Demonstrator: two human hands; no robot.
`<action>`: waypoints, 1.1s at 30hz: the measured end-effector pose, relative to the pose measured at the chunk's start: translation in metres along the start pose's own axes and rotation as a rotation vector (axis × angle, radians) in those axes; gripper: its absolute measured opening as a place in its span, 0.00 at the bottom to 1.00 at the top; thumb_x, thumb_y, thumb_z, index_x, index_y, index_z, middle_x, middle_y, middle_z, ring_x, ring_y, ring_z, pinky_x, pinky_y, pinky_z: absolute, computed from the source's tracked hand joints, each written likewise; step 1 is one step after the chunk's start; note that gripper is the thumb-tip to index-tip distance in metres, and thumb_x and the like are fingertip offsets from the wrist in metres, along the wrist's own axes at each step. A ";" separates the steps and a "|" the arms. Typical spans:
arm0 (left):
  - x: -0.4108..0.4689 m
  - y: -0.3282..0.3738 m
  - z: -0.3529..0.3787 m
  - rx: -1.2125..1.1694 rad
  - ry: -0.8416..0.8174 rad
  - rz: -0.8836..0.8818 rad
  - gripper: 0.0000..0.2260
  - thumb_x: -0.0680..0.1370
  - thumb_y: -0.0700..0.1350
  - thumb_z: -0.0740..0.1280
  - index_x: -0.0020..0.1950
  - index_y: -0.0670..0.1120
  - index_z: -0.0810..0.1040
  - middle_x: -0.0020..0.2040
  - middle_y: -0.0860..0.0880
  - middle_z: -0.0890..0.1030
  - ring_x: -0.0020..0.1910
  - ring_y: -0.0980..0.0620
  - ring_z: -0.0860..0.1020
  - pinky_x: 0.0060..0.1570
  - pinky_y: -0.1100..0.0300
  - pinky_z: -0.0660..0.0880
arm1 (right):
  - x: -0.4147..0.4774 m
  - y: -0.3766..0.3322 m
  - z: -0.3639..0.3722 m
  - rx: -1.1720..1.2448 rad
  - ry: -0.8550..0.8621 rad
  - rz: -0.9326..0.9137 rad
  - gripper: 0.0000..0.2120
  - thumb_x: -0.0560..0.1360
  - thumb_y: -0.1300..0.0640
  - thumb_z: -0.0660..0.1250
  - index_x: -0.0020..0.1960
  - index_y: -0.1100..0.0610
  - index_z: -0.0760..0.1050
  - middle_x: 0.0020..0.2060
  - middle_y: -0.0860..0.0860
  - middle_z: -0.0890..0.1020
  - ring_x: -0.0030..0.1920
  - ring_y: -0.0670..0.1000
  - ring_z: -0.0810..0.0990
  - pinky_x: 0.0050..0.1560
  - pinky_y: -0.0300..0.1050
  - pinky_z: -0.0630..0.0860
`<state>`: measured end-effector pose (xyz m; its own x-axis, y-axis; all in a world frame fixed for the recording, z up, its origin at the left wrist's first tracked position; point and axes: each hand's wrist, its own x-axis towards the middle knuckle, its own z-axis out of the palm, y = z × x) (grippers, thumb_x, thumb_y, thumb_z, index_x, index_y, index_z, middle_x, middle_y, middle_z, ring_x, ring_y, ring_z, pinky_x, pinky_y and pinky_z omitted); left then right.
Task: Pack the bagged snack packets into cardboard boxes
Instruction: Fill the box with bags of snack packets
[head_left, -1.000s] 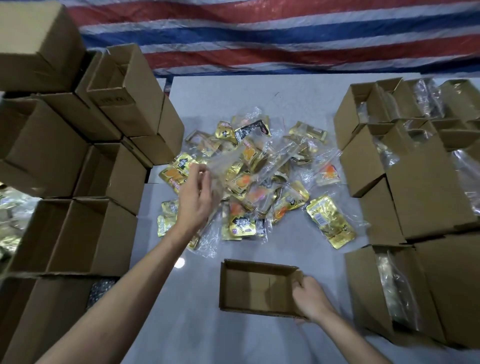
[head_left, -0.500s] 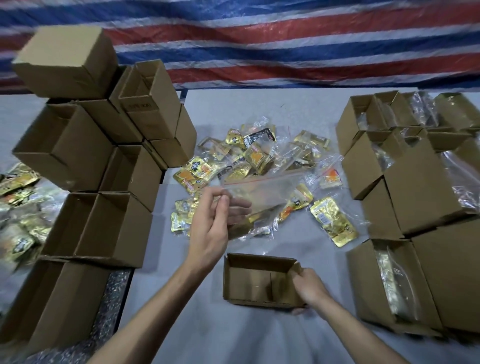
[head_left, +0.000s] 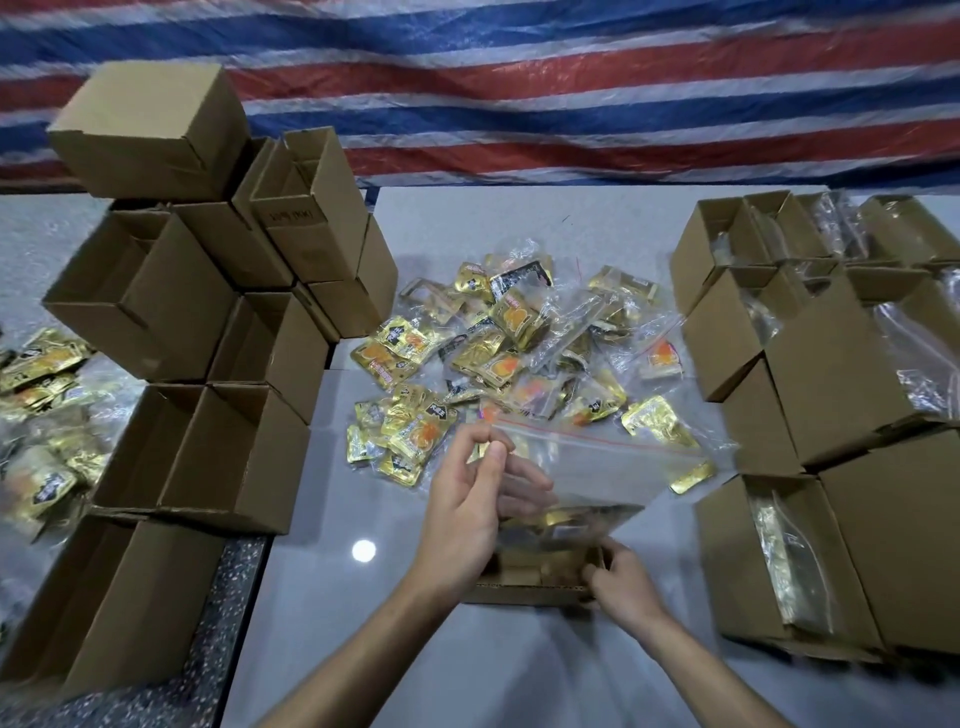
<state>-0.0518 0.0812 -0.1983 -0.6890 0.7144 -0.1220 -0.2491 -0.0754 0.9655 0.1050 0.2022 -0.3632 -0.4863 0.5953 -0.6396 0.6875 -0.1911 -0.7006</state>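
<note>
The left grip (head_left: 467, 509) pinches the red-zipped top edge of a clear bag (head_left: 597, 467) between thumb and fingers. Below that grip, the bag's lower end, holding gold packets, hangs at the mouth of a small open cardboard box (head_left: 524, 595) on the grey table (head_left: 415, 649). The right grip (head_left: 623, 592) clasps the box's right wall, fingers curled over its rim. Beyond both grips lies a pile of bagged packets (head_left: 498, 343). Empty boxes (head_left: 208, 322) stack left of the left grip, filled boxes (head_left: 841, 395) right of the right grip.
</note>
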 end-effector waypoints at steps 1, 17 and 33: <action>0.001 -0.007 0.000 0.007 0.004 -0.024 0.06 0.84 0.44 0.56 0.50 0.44 0.68 0.39 0.42 0.84 0.37 0.41 0.83 0.39 0.49 0.80 | 0.002 0.002 0.001 0.010 -0.004 0.006 0.19 0.74 0.70 0.62 0.56 0.51 0.80 0.44 0.51 0.86 0.46 0.55 0.85 0.45 0.52 0.83; 0.036 -0.092 -0.050 0.118 0.226 -0.337 0.09 0.85 0.39 0.55 0.47 0.41 0.71 0.40 0.45 0.84 0.43 0.46 0.83 0.40 0.62 0.79 | 0.007 0.007 0.008 -0.037 -0.027 0.014 0.14 0.79 0.63 0.60 0.51 0.44 0.76 0.53 0.49 0.83 0.51 0.51 0.83 0.45 0.50 0.85; 0.000 -0.070 -0.056 1.707 -0.483 0.488 0.06 0.68 0.51 0.73 0.41 0.52 0.78 0.41 0.52 0.78 0.41 0.49 0.77 0.45 0.57 0.62 | 0.010 0.010 0.007 -0.096 -0.034 0.004 0.15 0.73 0.61 0.61 0.52 0.43 0.78 0.47 0.46 0.85 0.51 0.52 0.84 0.53 0.56 0.82</action>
<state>-0.0727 0.0480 -0.2783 -0.1702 0.9852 -0.0211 0.9818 0.1714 0.0820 0.1034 0.2010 -0.3791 -0.5001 0.5677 -0.6539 0.7375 -0.1165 -0.6652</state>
